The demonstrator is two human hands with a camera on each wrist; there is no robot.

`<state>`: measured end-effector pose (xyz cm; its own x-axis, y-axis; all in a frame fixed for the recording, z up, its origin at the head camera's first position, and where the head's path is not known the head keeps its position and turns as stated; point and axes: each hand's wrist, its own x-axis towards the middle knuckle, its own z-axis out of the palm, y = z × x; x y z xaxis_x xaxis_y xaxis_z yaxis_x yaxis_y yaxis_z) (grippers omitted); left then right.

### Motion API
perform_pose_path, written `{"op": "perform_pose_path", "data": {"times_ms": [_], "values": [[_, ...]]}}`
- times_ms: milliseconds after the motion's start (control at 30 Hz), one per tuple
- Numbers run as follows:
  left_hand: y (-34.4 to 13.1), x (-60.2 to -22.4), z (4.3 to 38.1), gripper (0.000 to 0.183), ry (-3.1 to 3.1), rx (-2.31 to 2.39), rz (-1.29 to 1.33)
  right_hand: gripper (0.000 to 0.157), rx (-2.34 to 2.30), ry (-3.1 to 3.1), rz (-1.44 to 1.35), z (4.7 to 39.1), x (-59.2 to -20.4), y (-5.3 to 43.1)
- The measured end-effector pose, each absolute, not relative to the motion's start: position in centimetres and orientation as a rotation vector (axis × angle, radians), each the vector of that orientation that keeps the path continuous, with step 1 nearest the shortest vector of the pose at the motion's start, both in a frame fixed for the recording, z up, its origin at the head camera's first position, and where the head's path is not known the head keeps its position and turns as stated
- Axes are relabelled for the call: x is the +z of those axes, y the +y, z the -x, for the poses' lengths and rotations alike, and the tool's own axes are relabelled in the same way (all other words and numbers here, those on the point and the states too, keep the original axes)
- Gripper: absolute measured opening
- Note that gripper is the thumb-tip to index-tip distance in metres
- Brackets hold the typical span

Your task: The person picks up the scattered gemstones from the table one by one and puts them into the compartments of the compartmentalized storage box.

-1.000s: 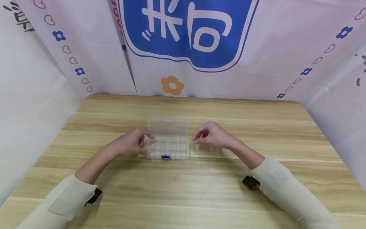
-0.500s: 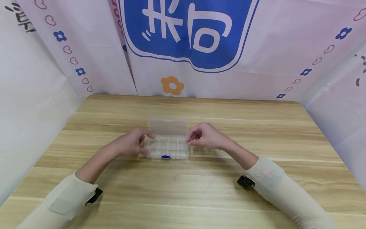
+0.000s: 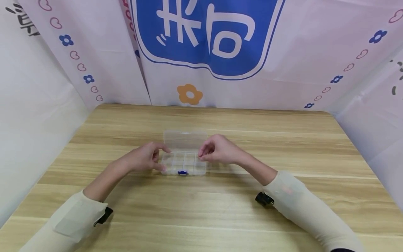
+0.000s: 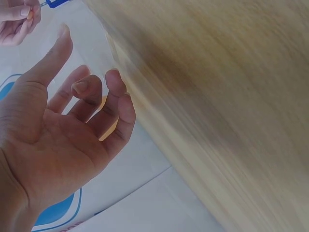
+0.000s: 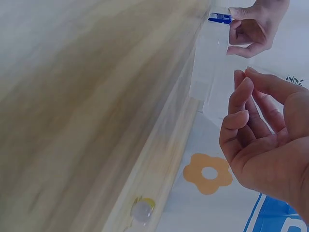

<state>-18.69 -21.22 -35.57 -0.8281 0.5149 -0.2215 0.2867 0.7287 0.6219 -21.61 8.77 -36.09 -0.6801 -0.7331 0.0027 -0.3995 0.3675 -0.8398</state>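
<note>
A clear plastic compartment box (image 3: pixel 189 172) lies on the wooden table with its lid (image 3: pixel 181 140) raised at the back and a blue latch (image 3: pixel 182 172) in front. My left hand (image 3: pixel 143 157) holds the box's left end, thumb at the front corner and index finger at the back. Over the back right compartments is my right hand (image 3: pixel 218 150), thumb and fingertips pinched together. Between those fingertips the left wrist view shows a small orange piece (image 4: pixel 30 15); its exact kind is too small to tell. Curled fingers mostly hide it in the head view.
On the wooden table (image 3: pixel 201 210), a small clear round object with a yellowish edge (image 5: pixel 143 210) shows in the right wrist view. Behind the table hangs a printed white cloth (image 3: pixel 267 91); white cloth also covers both sides.
My right hand has moved left, from beside the box to over its right-hand compartments, fingertips still pinched. The left hand and the box have stayed in place.
</note>
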Motion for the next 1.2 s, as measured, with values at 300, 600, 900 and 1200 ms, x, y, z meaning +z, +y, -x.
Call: {"op": "perform_pose_path", "data": {"times_ms": [300,600,900,1200], "values": [[-21.3,-35.6,18.7,0.057,2.564,0.825,-0.628,0.004,-1.212,2.249,0.960,21.4,-36.1,7.3],[-21.4,-35.9,18.8,0.055,2.553,0.876,-0.661,0.005,-1.205,2.236,0.997,21.3,-36.1,6.3],[-21.4,-35.8,18.8,0.056,2.550,0.869,-0.650,0.004,-1.197,2.232,1.065,21.4,-36.1,5.1],[-21.4,-35.8,18.8,0.056,2.551,0.854,-0.659,0.003,-1.139,2.282,1.155,21.1,-36.1,3.2]]}}
